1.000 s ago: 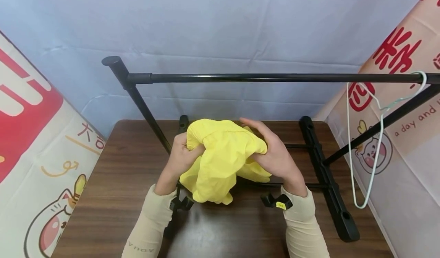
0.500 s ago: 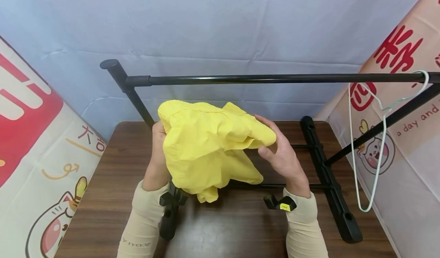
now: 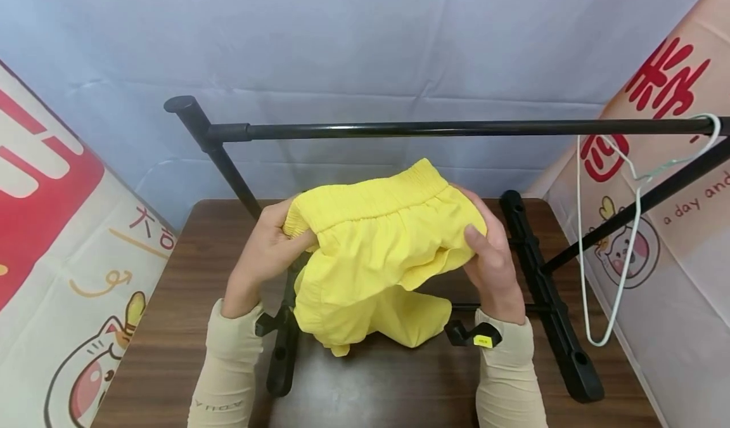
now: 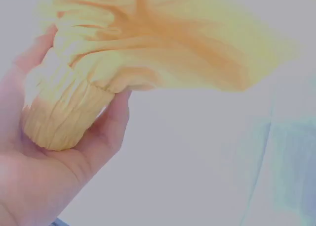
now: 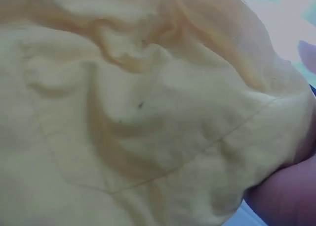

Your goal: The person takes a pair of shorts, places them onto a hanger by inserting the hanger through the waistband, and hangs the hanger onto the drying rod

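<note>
Yellow shorts with a gathered elastic waistband hang between my two hands above the table, waistband up and legs drooping in folds. My left hand grips the waistband's left end, thumb in front. In the left wrist view, the ribbed band lies between that thumb and the fingers. At the opposite side my right hand holds the shorts, its thumb at the fabric's front edge and its fingers mostly hidden behind. Creased yellow cloth with a stitched seam fills most of the right wrist view.
A black garment rack stands on the brown wooden table, its top bar running beyond the shorts. From the bar's right end hangs a pale green hanger. Black rack feet flank the hands. A pale cloth backdrop hangs behind.
The bunched shorts have been opened out, so the waistband now shows stretched along the top. My left hand has moved left; my right hand has moved right and now holds the side.
</note>
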The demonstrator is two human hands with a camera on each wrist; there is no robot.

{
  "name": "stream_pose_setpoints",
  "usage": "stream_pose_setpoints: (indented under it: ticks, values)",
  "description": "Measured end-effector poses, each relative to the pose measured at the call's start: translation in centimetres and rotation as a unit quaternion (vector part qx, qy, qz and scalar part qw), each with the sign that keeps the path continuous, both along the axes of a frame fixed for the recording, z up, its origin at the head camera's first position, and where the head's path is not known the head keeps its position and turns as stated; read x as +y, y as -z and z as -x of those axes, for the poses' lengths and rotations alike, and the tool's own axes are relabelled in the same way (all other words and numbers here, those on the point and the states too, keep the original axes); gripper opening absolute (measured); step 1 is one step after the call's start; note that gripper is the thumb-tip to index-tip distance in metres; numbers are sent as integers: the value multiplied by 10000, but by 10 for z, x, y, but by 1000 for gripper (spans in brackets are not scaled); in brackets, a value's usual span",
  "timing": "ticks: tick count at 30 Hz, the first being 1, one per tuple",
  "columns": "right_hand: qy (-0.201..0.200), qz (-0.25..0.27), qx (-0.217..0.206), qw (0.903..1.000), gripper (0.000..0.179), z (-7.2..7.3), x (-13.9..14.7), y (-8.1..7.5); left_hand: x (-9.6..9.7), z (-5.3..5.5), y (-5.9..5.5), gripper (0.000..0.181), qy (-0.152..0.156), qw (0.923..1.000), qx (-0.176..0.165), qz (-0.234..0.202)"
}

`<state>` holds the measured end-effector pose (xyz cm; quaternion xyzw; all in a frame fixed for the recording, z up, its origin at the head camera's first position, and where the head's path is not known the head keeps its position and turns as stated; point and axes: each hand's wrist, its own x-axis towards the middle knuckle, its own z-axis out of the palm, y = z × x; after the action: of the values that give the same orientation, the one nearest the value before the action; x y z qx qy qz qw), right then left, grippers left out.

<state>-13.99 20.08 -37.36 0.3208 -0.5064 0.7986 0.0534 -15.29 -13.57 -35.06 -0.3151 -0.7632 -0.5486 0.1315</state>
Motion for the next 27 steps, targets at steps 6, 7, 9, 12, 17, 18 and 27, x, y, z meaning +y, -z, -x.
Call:
stream_pose_setpoints:
  ticks: [6, 7, 9, 12, 17, 18, 27]
  values:
    - [1304, -595, -177, 9895, 47, -5, 11, -6, -11, 4, -4, 31, -824, 9926, 444, 776]
    - [1520, -560, -206, 9866, 46, -5, 13, -7, -12, 5, -4, 33, -1030, 9899, 534, 815]
    - [1996, -405, -215, 9788, 42, -4, 16, -9, -16, 6, -5, 37, -1487, 9831, 731, 772]
    - [2676, -75, -243, 9632, 38, -3, 22, -11, -20, 6, -6, 36, -2132, 9717, 917, 430]
    - [3213, 198, -145, 9467, 38, -4, 32, -13, -23, 2, -7, 37, -2153, 9742, 630, -255]
    - [3252, 209, -118, 9453, 37, -4, 34, -13, -22, 1, -7, 39, -2084, 9763, 511, -290]
    - [3435, 811, -199, 9354, 33, -6, 40, -11, -25, -10, 20, 78, -169, 9861, -1498, 700]
